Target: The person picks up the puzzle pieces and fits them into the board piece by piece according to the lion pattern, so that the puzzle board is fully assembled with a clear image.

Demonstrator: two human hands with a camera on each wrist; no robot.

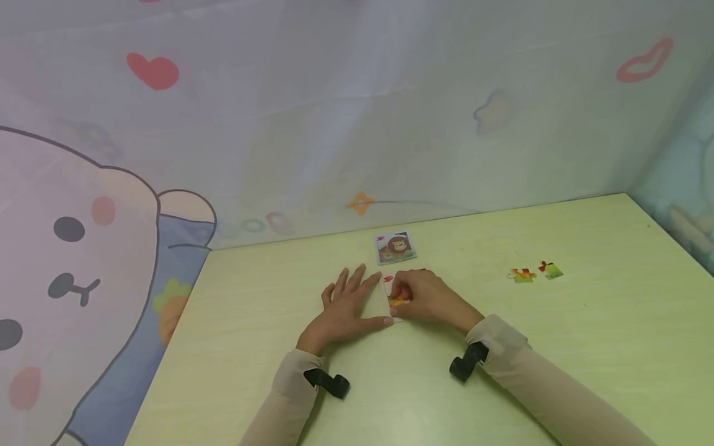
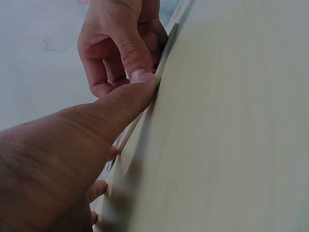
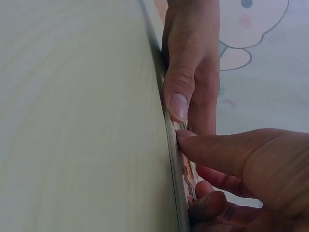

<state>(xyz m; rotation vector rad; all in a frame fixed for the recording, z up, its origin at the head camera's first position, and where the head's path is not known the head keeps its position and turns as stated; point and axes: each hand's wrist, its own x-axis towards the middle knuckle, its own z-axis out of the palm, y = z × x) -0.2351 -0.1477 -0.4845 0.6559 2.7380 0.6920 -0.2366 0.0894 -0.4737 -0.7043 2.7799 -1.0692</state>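
A small flat jigsaw board [image 1: 387, 285] with a colourful picture lies on the table, partly covered by both hands. My left hand [image 1: 343, 313] rests at its left side with fingers spread, the thumb tip right at the board's lower edge. Over the board, my right hand [image 1: 432, 300] bends its fingers and thumb about an orange-yellow puzzle piece [image 1: 398, 301]. In the right wrist view its thumb [image 3: 207, 150] lies on the picture side, close below the left thumb [image 3: 178, 99]. The right part of the board is hidden under the right hand.
A square lion picture card [image 1: 395, 248] lies just behind the board. Two loose puzzle pieces, one orange and green [image 1: 523, 275] and one mostly green [image 1: 552, 271], lie to the right on the pale wooden table [image 1: 613, 347]. A printed cloth [image 1: 334, 124] hangs behind.
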